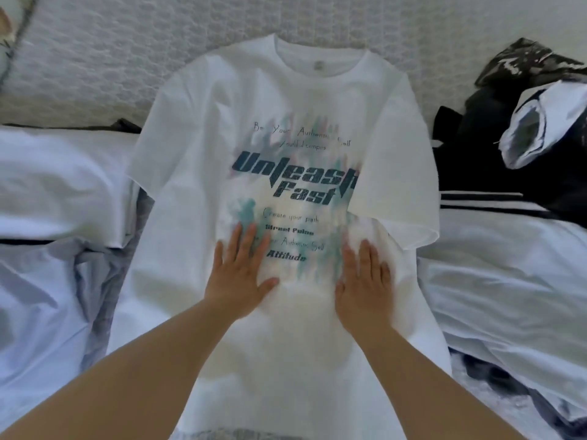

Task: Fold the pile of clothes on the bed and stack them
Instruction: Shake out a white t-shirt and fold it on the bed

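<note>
While the white printed T-shirt lies front-up and spread flat on the bed, the left hand and right hand press it palms-down with straight fingers — gripping nothing — dark clothes heaped to its right.

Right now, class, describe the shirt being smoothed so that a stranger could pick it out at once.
Start at the bed: in its middle a white T-shirt lies flat, printed side up, collar away from the person. Both hands, left and right, press flat on its lower print. Only it bears teal "Unleash Fast" lettering; the dark clothes heaped to its right do not.
</note>
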